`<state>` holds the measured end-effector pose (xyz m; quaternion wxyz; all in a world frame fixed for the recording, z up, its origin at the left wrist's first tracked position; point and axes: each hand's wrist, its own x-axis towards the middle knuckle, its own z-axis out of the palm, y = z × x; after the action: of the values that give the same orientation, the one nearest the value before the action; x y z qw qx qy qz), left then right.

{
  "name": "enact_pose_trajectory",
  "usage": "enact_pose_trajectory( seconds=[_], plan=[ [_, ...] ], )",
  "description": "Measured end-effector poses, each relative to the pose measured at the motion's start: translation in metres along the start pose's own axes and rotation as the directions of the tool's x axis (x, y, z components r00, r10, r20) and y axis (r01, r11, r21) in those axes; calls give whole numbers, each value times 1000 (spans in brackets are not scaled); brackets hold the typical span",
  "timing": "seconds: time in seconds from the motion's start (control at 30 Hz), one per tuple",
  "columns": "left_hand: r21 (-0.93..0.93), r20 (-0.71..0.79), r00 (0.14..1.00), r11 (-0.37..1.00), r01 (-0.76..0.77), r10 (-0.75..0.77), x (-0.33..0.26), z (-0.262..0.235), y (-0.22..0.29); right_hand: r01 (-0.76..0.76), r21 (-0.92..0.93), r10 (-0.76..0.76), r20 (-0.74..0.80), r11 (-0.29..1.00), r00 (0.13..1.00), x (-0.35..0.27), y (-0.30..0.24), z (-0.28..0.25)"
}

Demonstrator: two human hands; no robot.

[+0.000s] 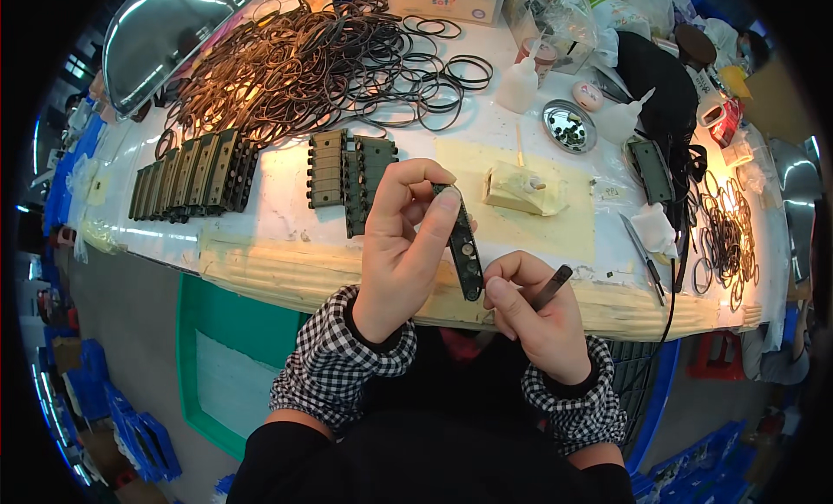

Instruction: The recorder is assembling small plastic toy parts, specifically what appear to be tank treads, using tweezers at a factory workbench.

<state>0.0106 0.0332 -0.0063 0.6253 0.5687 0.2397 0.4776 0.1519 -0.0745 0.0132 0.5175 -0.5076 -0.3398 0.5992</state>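
1. In the upper left of the frame a big tangle of thin dark rubber rings spreads over the white worktable.
2. Below it, left of centre, a slanted row of dark olive ridged blocks lies on the table, and 2 more such blocks sit just above the left hand.
3. The left hand, sleeved in a black-and-white checked cuff, is closed in a pinch on the upper end of a narrow dark strip with round holes, thumb and forefinger on either side.
4. The strip hangs in the air at the centre of the frame, in front of the table's taped near edge. Its long axis runs nearly upright, tilted slightly so the lower end sits further right.
5. The right hand is closed around a thin dark tool, and its thumb touches the strip's lower end. Both hands meet the strip, the left above, the right below.
6. Right of centre a cream-coloured block rests on a pale mat, with a small metal dish and white squeeze bottles above it.
7. The tool's working tip is hidden inside the right fist, and the strip's far face cannot be seen. The clutter at the far right edge is bent and too small to name.
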Motion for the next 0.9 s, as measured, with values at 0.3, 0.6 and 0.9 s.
enact_pose_trajectory(
  seconds=[0.3, 0.6, 0.9],
  plan=[
    [9, 13, 1000, 1000, 12, -13, 0, 0, -1, -4, -49, 7, 49, 999, 999, 1, 2, -3],
    [43, 81, 996, 999, 31, -34, -2, -1, -2, 43, -97, -39, 46, 994, 998, -1, -5, 0],
    [65, 154, 982, 993, 95, -105, -9, 6, 7, 237, -203, -267, -131, 950, 955, -1, -20, -9]
  ],
)
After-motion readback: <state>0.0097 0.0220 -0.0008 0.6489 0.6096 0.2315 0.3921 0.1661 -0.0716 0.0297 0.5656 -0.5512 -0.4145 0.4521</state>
